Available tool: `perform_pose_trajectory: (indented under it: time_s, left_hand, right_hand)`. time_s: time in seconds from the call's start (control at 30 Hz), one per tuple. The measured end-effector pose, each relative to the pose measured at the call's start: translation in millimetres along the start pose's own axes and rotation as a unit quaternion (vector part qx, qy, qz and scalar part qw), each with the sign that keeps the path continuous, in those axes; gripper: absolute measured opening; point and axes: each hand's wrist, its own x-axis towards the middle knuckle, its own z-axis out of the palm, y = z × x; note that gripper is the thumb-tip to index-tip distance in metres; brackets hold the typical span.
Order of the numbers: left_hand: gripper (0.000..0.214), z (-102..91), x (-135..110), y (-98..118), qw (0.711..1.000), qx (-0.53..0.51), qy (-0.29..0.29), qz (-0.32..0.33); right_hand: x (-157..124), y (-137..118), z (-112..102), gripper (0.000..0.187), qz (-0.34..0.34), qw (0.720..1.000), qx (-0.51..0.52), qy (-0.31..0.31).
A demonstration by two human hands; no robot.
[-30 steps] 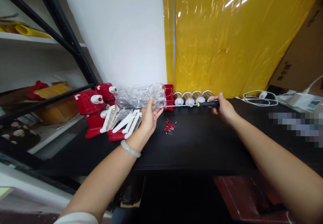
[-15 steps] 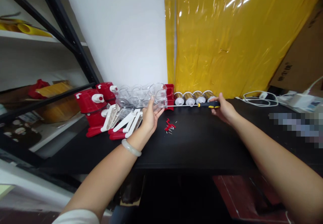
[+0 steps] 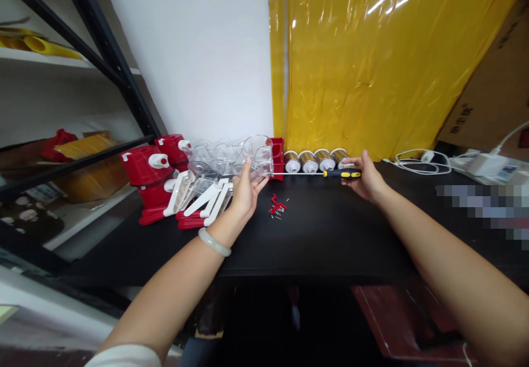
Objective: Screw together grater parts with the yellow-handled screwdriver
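My left hand (image 3: 247, 193) grips a clear plastic container (image 3: 261, 156), its thumb in front and its fingers beneath. A screwdriver (image 3: 342, 174) with a black and yellow handle lies level, its long shaft running left to the container's lower right corner. The tip is hard to make out. My right hand (image 3: 366, 178) holds the screwdriver loosely at the handle's end, with the thumb raised and the fingers behind it. On the black table (image 3: 330, 229), below the shaft, are small red parts (image 3: 276, 206) and several loose screws (image 3: 278, 216).
Red housings (image 3: 144, 174) and white crank handles (image 3: 206, 201) stand at the left, beside more clear containers (image 3: 202, 152). Several metal drums (image 3: 308, 161) line the yellow sheet (image 3: 355, 69). A white cable (image 3: 421, 162) lies at the right; a black shelf frame (image 3: 103, 42) rises at the left.
My right hand has loosened and shifted slightly on the screwdriver handle, uncovering more of it. My left hand and the container stay in place.
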Motion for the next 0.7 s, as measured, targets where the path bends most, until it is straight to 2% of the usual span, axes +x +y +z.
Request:
perform_pose_trajectory:
  time_s: [0.07,0.17,0.23,0.3,0.4,0.47,0.53,0.6,0.63,0.7]
  left_hand:
    - [0.034,-0.3,0.1,-0.3,1.0,-0.001,-0.004,0.005]
    - [0.035,-1.0,0.7,-0.5,1.0,-0.003,-0.006,0.002]
    - [0.035,-1.4,1.0,-0.6,1.0,-0.004,-0.006,-0.002]
    - [0.036,-1.5,0.9,-0.8,1.0,-0.007,-0.006,-0.003]
    - [0.039,-1.5,0.4,-1.1,1.0,-0.014,-0.012,-0.002]
    - [0.039,-1.7,0.2,-1.5,1.0,-0.014,-0.015,-0.005]
    - [0.039,-2.5,0.4,-2.0,1.0,-0.012,-0.017,-0.006]
    - [0.039,-3.6,1.1,-2.4,1.0,-0.012,-0.018,-0.004]
    - [0.039,-4.1,1.5,-2.5,1.0,-0.012,-0.017,-0.002]
    - [0.038,-4.5,1.9,-2.4,1.0,-0.011,-0.017,0.0]
  right_hand:
    - [3.2,5.8,-2.0,0.058,-0.001,0.997,-0.074,0.011]
    - [6.4,11.1,-4.7,0.056,-0.012,0.989,-0.145,0.021]
    - [6.4,9.9,-4.5,0.049,-0.018,0.992,-0.119,0.024]
    - [3.9,4.6,-2.8,0.043,-0.016,0.999,-0.045,0.015]
    - [-3.1,-6.9,-0.3,0.038,-0.003,0.998,0.063,-0.024]
    - [-7.1,-12.8,0.2,0.04,0.006,0.994,0.097,-0.048]
    - [-8.3,-14.3,-0.2,0.037,0.01,0.993,0.102,-0.056]
    - [-6.2,-11.4,-1.0,0.024,0.015,0.996,0.082,-0.044]
    - [-4.3,-8.8,-1.5,0.024,0.016,0.997,0.062,-0.034]
    - [-0.3,-3.2,-2.5,0.043,0.016,1.0,0.012,-0.019]
